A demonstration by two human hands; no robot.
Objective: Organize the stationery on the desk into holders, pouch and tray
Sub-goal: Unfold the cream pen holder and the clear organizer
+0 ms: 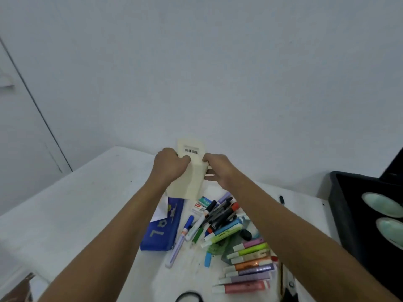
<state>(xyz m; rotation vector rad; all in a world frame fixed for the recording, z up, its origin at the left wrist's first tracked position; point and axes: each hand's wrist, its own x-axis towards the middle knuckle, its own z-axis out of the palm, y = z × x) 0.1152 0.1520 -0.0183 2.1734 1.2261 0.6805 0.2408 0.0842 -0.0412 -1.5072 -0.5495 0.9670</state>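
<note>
Both hands gripped a cream holder (pixel 192 168) tipped up above the far end of the counter (pixel 87 203), the left hand (pixel 169 165) curled round one side, the right hand (pixel 218 168) clasping the other, probably to turn it upright for filling. Markers (pixel 248 264) and a blue pouch (pixel 162 227) lay loose below it, unsorted.

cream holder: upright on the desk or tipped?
Tipped and lifted. Both hands, left and right, grip the cream holder above the desk, its barcoded base facing the camera. Whether it is empty cannot be told.
</note>
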